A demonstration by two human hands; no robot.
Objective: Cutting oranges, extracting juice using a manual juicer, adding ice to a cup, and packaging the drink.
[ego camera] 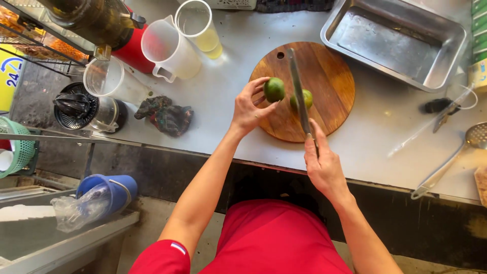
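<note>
Cutting limes mid-frame | left hand (247,107) fingers grip whole lime (274,89) on round cutting board (324,76) | right hand (323,165) closed around knife (299,94) | second lime (306,98) behind blade, cut state unclear

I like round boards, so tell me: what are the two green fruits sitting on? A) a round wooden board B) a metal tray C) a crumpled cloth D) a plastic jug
A: both green fruits lie on the round wooden board, one under the left hand, with the knife between them.
</note>
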